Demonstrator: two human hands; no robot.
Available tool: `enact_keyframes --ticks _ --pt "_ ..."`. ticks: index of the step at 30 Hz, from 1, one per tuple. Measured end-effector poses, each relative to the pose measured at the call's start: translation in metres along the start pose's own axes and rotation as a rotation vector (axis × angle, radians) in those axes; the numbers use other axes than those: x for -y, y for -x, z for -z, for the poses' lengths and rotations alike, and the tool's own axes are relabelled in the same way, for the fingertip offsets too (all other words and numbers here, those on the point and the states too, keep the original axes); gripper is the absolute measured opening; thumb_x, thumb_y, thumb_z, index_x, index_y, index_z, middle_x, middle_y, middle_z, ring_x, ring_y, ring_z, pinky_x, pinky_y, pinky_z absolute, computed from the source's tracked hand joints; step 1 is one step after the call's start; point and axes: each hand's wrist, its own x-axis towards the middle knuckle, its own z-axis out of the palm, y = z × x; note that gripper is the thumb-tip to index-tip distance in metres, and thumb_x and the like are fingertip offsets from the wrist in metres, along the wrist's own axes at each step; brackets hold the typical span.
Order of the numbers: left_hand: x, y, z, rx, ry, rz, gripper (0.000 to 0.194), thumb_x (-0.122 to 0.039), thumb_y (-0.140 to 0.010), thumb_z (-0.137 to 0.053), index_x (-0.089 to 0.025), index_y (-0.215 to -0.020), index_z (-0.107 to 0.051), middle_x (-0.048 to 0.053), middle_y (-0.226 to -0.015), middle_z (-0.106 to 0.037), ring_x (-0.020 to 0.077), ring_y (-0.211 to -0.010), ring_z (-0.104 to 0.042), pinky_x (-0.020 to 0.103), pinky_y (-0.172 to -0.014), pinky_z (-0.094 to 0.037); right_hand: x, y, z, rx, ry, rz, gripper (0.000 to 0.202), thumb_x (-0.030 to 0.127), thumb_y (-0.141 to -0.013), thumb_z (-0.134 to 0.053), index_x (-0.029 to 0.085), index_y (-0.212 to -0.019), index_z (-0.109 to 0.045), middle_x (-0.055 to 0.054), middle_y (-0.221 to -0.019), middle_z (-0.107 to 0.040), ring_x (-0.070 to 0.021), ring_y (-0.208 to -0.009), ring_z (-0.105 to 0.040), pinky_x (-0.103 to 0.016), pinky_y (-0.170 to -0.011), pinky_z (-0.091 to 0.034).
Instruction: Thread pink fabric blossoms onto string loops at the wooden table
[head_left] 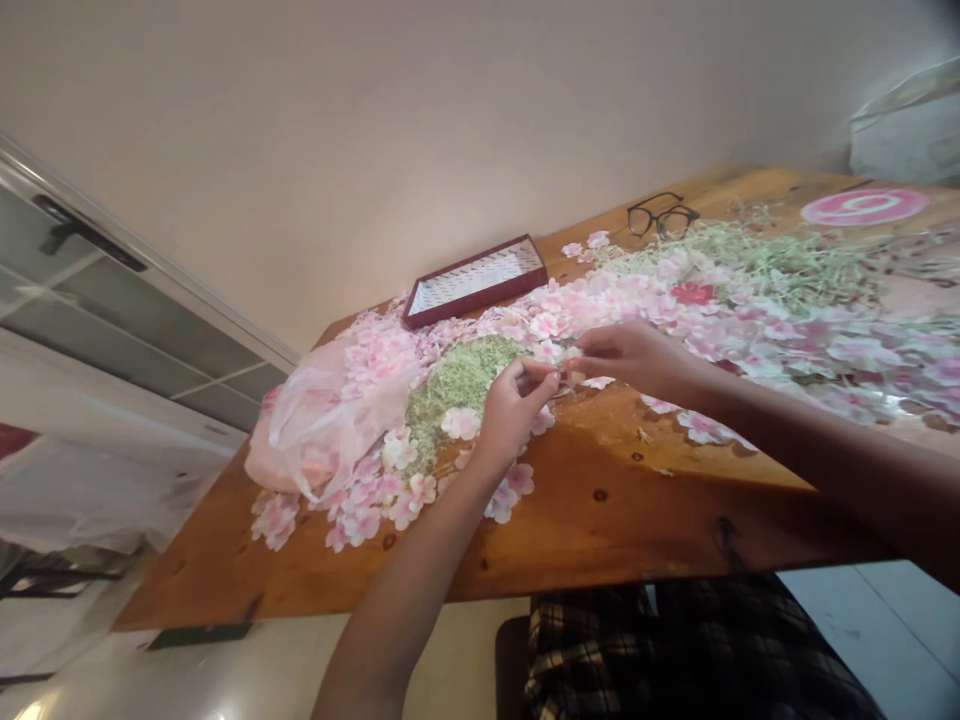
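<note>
My left hand (517, 400) and my right hand (634, 355) meet above the table, thumbs and fingers pinched together. Whatever is between the fingertips is too small and blurred to make out. Right behind them lie white and pink artificial flowers (545, 325), loose heads without stems. A clump of pale green stems (469, 375) spreads to the left of my left hand, with more flower heads (401, 450) around it. Under my right forearm, other pink-white flower heads (705, 428) rest on the wood.
A wooden table (600, 530) stands against the wall. On it are a pink plastic bag (292, 440) of flowers, a dark red tray (476, 282), black-framed glasses (660, 215), another green heap (787, 265) and a pink oval (862, 207). A door handle (86, 232) is at left.
</note>
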Motion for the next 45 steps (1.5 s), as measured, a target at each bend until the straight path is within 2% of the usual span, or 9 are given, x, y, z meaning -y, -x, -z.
enact_keyframes --ticks 5,14,18,22,32,37,45 --pt "0.001 -0.001 0.001 0.010 0.019 0.007 0.020 -0.033 -0.068 -0.056 -0.016 -0.076 -0.049 0.003 -0.076 -0.057 0.0119 -0.074 -0.055 0.030 -0.077 -0.043 0.000 -0.001 0.002 0.027 -0.054 -0.016 0.031 0.042 -0.074 -0.046 0.018 -0.054 -0.041 0.002 -0.052 -0.036 -0.0080 -0.049 -0.033 -0.023 -0.044 -0.023" --pt "-0.002 0.001 0.000 0.009 0.025 0.009 0.018 -0.031 -0.067 -0.057 -0.016 -0.074 -0.050 0.002 -0.074 -0.057 0.0119 -0.074 -0.056 0.029 -0.075 -0.043 0.002 0.000 0.002 0.022 -0.009 -0.021 0.025 0.037 -0.074 -0.046 0.018 -0.059 -0.049 0.001 -0.054 -0.042 -0.0088 -0.049 -0.036 -0.024 -0.045 -0.025" --pt "-0.003 0.002 -0.001 -0.008 -0.058 -0.035 0.016 -0.030 -0.067 -0.056 -0.016 -0.074 -0.050 0.003 -0.077 -0.057 0.0125 -0.076 -0.056 0.028 -0.075 -0.043 0.001 0.001 0.001 -0.001 0.062 -0.013 0.028 0.041 -0.075 -0.045 0.017 -0.061 -0.051 0.000 -0.055 -0.045 -0.0094 -0.051 -0.038 -0.024 -0.046 -0.027" --pt "-0.004 0.004 -0.002 -0.025 -0.090 -0.077 0.014 -0.027 -0.067 -0.056 -0.016 -0.072 -0.049 0.001 -0.076 -0.056 0.0115 -0.075 -0.055 0.027 -0.074 -0.042 0.004 0.003 -0.001 -0.006 0.074 -0.018 0.028 0.041 -0.075 -0.045 0.017 -0.061 -0.050 0.002 -0.053 -0.041 -0.0086 -0.050 -0.036 -0.023 -0.046 -0.025" --pt "-0.002 0.003 0.000 -0.015 -0.012 -0.096 0.018 -0.032 -0.067 -0.057 -0.016 -0.074 -0.054 0.001 -0.075 -0.058 0.0117 -0.074 -0.055 0.027 -0.071 -0.043 0.001 0.003 -0.002 0.017 -0.004 -0.014 0.030 0.043 -0.077 -0.043 0.017 -0.063 -0.049 0.000 -0.057 -0.044 -0.0102 -0.054 -0.040 -0.023 -0.049 -0.029" --pt "-0.004 0.004 -0.001 -0.026 -0.060 -0.091 0.017 -0.032 -0.067 -0.057 -0.016 -0.074 -0.054 0.001 -0.074 -0.058 0.0116 -0.073 -0.055 0.026 -0.070 -0.042 0.003 0.004 -0.003 0.021 -0.012 -0.029 0.034 0.046 -0.077 -0.041 0.016 -0.065 -0.051 0.000 -0.058 -0.045 -0.0104 -0.055 -0.041 -0.022 -0.048 -0.028" --pt "0.001 0.003 0.000 -0.001 -0.112 -0.106 0.019 -0.034 -0.070 -0.053 -0.016 -0.077 -0.053 0.003 -0.080 -0.056 0.0126 -0.078 -0.054 0.026 -0.073 -0.042 -0.006 0.002 -0.008 0.059 -0.070 -0.022 0.026 0.037 -0.077 -0.044 0.016 -0.066 -0.053 0.000 -0.058 -0.047 -0.0093 -0.053 -0.042 -0.022 -0.045 -0.027"
